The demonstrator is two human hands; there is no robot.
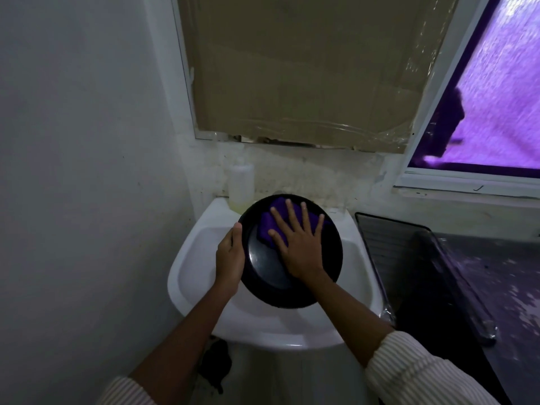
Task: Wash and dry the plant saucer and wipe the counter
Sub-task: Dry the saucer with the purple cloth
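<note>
A round black plant saucer [264,264] is held tilted over the white sink [201,244]. My left hand [229,257] grips its left rim, thumb on the top edge. My right hand [298,244] lies flat with fingers spread inside the saucer, pressing a purple cloth [270,223] against its upper inner face. Most of the cloth is under the palm.
A clear soap bottle [241,182] with pale liquid stands at the sink's back left corner. A dark counter [496,273] with a dark rack [409,258] lies to the right. Behind are a cardboard-covered mirror [306,68] and a window [496,97].
</note>
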